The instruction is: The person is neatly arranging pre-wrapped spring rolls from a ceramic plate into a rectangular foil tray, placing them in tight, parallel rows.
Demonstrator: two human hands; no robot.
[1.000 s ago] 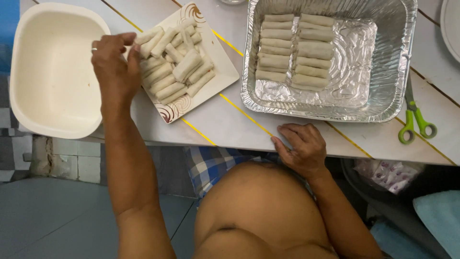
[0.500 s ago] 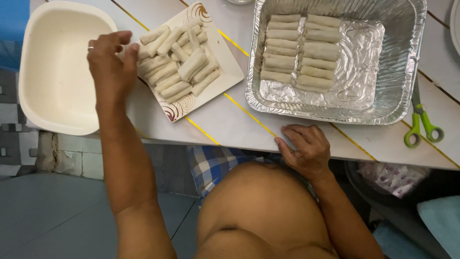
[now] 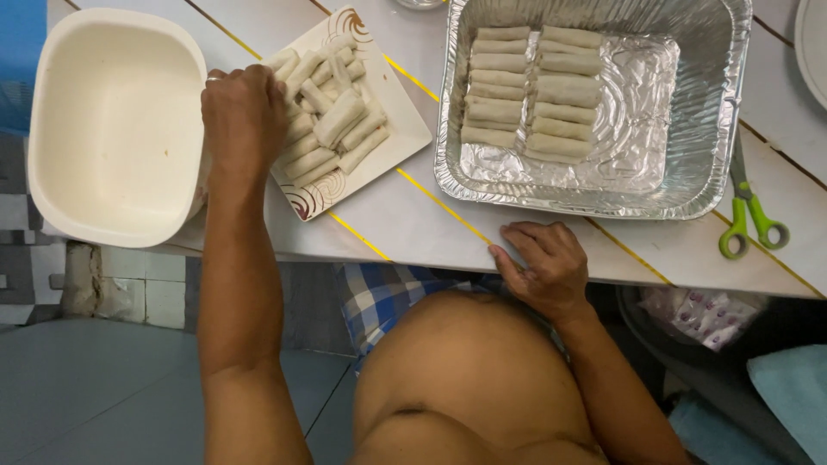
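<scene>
My left hand [image 3: 245, 116] lies over the left side of a white square plate [image 3: 405, 138] piled with several pale uncooked spring rolls [image 3: 340, 120]. Its fingers curl down onto the rolls, and the hand hides whether they grip one. My right hand [image 3: 538, 267] rests flat on the front edge of the white table [image 3: 405, 220], fingers apart, holding nothing. Beyond it stands a foil tray [image 3: 689, 172] with two neat rows of spring rolls [image 3: 534, 90] on its left side.
A large empty cream plastic basin [image 3: 112, 129] sits left of the plate, overhanging the table edge. Green-handled scissors [image 3: 749, 220] lie right of the foil tray. A white dish rim [image 3: 814, 43] shows at the far right. Grey floor lies below.
My left hand has shifted slightly further onto the rolls at the plate's left edge. My right hand stays on the table edge. The view has drifted a little.
</scene>
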